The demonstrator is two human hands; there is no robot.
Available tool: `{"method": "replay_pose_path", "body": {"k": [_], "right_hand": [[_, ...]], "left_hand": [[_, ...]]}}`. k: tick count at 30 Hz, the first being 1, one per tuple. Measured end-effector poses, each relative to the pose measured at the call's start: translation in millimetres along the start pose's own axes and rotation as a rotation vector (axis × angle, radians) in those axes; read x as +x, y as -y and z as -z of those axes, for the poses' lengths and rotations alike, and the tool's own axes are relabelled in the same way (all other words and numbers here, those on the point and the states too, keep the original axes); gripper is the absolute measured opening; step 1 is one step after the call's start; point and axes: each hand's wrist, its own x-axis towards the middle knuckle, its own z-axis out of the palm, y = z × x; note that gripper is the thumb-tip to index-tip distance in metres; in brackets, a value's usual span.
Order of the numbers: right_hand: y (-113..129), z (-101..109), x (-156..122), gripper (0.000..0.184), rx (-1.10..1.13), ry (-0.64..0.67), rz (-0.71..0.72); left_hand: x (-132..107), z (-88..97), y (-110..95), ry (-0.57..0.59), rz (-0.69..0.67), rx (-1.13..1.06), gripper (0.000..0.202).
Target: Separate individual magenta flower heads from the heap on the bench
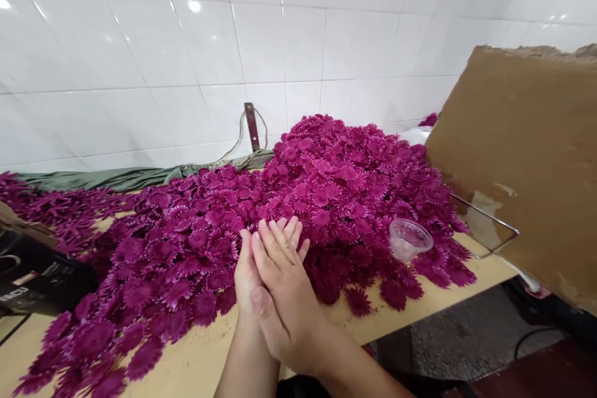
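Observation:
My two hands are pressed together, palm against palm, above the front edge of a wide heap of purple-magenta flower heads. My right hand lies over the left with its fingers stretched out. Most of my left hand is covered by the right; its straight fingertips and outer side show. Whether anything lies between the palms is hidden. Beyond my fingertips the flowers rise into a mound. To the right, a small clear plastic cup rests tilted on the flowers.
The yellowish tabletop shows along the front. At left stands a black box. A large brown cardboard sheet leans at right beside a bent metal wire. Green cloth and a metal bracket lie along the white tiled wall.

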Motion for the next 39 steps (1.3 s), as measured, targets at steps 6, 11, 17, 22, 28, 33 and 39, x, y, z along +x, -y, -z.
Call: {"method": "replay_pose_path", "body": {"k": [6,11,17,22,28,33,39], "right_hand": [[-12.9,13.5,-19.5,0.049,0.236,0.097,0.003],[-27.9,17.3,-20.3,0.030,0.396,-0.157,-0.203],[-41.8,18.8,-21.5,0.014,0.445,-0.228,-0.448],[-43.4,19.8,-20.9,0.017,0.264,-0.168,-0.441],[-52.2,28.6,-6.2,0.029,0.110,-0.212,-0.521],[-51.5,27.9,3.2,0.031,0.145,-0.254,-0.445],[-44.7,11.5,-2.1,0.022,0.194,-0.206,-0.349]], "left_hand": [[1.5,-0.2,-6.9,-0.092,0.031,-0.100,0.061],[-9.3,-24.6,-3.2,-0.242,0.071,-0.052,0.055],[-21.8,-6.2,13.4,-0.225,-0.187,0.347,0.027],[-26.0,9.4,17.2,-0.145,-0.308,0.767,0.028],[-22.2,9.9,17.4,-0.130,-0.366,0.986,0.031],[-18.2,6.8,18.1,-0.148,-0.349,0.921,0.033],[-10.5,15.6,20.7,-0.152,-0.297,0.726,0.029]]}}
